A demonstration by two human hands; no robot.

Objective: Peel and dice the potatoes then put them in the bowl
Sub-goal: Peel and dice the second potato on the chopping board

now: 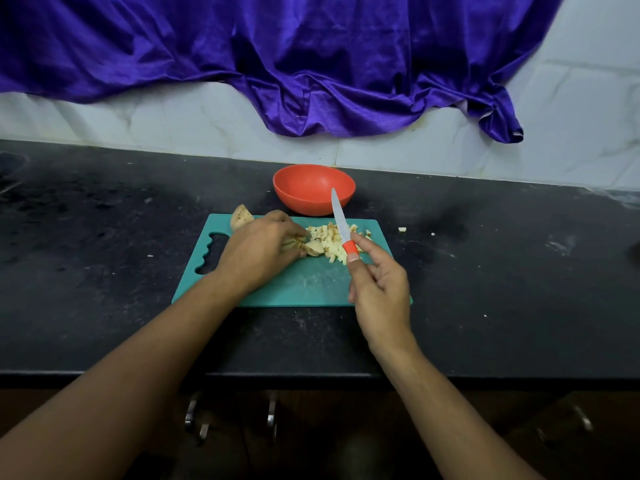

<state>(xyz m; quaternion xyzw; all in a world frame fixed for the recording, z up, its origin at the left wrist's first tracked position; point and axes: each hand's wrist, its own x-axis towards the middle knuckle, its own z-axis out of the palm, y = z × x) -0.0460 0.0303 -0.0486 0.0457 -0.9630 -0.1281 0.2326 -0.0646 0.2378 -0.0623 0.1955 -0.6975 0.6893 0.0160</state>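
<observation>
- The forearms (114, 386) come in from the bottom edge, over the counter's (104, 271) front lip.
- The right hand (379, 285) pinches the knife (341, 223) by its orange handle between thumb and fingers. The pale blade is lifted off the board, tip pointing toward the bowl.
- The left hand (259, 251) curls down over a potato chunk (313, 248), gripping it against the board (304, 285).
- The dice (329, 237) lie in a loose heap on the board's far side, just right of that chunk. A larger piece (241, 218) with skin on it sits at the far left corner, and stray bits (401, 229) lie on the counter.
- The potato looks firm, light and probably damp, so slippery on a cut face. It is best held from above with fingertips tucked back from the blade. The dice would scatter if pinched, so scooping suits them better.
- The board is smooth teal plastic with a scalloped grip slot.
- The bowl (313, 188) is round, matte orange and just beyond the board. No potato shows inside it.
- The counter is dark speckled stone, and a glossy purple cloth (277, 46) hangs over the pale tiles.
</observation>
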